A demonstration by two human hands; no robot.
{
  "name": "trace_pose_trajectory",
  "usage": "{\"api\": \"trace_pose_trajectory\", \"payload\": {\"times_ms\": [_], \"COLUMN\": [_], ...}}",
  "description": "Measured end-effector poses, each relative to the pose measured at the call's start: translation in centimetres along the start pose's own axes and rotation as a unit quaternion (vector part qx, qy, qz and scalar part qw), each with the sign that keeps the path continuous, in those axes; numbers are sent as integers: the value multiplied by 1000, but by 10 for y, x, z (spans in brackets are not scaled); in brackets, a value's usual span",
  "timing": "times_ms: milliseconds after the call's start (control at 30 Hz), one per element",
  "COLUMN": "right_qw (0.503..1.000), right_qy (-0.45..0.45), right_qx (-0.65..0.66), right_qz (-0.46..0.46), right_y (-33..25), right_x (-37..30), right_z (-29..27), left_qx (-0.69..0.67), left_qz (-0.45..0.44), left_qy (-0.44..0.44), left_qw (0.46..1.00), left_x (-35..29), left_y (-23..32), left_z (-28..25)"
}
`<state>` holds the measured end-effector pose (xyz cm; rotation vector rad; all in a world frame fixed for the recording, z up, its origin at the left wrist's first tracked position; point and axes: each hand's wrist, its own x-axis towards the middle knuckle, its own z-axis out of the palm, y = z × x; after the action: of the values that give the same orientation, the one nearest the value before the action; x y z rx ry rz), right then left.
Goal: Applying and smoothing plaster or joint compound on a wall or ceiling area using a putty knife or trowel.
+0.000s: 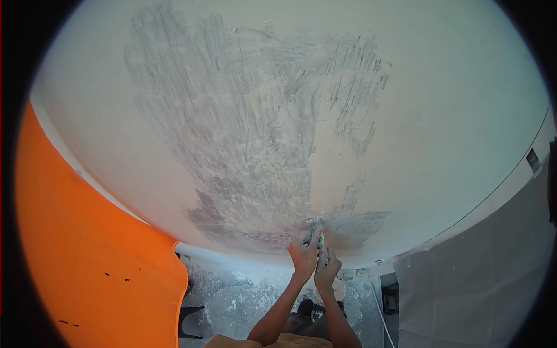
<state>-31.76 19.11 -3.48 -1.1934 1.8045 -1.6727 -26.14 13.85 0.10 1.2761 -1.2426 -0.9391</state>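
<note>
A scraper with a short flat blade is pressed against a large pale panel, near its lower edge. My left hand is closed at the blade end, with the thumb and fingers on the tool. Just below and to the right, my right hand wraps round the lower part of the scraper. Both hands look dusted with pale powder. Above the blade, a broad grey, streaked patch spreads up the panel, its paint scratched and worn through. The fingers partly hide the tool.
An orange sheet stands at the left, and a grey sheet hangs at the right. The floor below is spattered with white dust and flakes. A dark chair-like object and a pale cable are near my feet.
</note>
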Motion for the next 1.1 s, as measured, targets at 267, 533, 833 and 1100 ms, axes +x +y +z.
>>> {"api": "trace_pose_trajectory", "payload": {"times_ms": [267, 533, 833, 1100], "right_qw": [998, 998, 999, 998], "right_qy": [8, 59, 45, 1], "right_qx": [19, 29, 7, 29], "right_qz": [-66, 11, 29, -49], "right_y": [-64, -8, -4, -57], "right_x": [55, -9, -4, 55], "right_z": [-6, 10, 10, -6], "left_qx": [-62, 46, -26, -112], "left_qz": [74, 19, -11, 18], "left_qy": [36, 11, 6, 8], "left_qw": [995, 999, 1000, 994], "left_x": [32, 2, 7, 30], "left_y": [100, 16, 4, 100], "left_z": [-1, -4, 1, 2]}}
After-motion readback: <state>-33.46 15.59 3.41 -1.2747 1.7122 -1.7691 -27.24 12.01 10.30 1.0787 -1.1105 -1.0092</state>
